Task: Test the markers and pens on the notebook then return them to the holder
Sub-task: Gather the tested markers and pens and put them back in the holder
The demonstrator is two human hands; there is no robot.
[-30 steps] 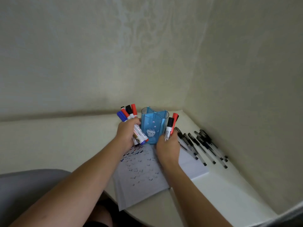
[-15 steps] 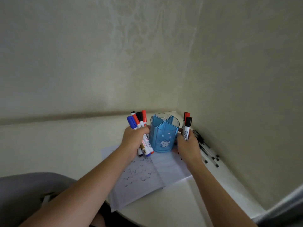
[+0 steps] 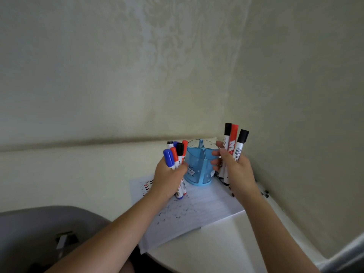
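A translucent blue holder (image 3: 199,164) with divided compartments stands on the far edge of the open notebook (image 3: 193,211), whose pages carry many small pen marks. My left hand (image 3: 169,178) grips a bundle of several markers (image 3: 176,154) with blue, red and black caps, just left of the holder. My right hand (image 3: 234,170) grips three markers (image 3: 233,142), two black-capped and one red-capped, held upright to the right of the holder, with its fingertips against the holder's side.
The white table (image 3: 216,249) sits in a corner between two pale walls. A few black pens (image 3: 265,193) lie on the table behind my right wrist, mostly hidden. A grey chair (image 3: 39,233) is at the lower left.
My right hand has risen with its markers to the holder's right side, and a third marker now shows in it. The view shifted, so the holder sits further right. The left hand kept its bundle.
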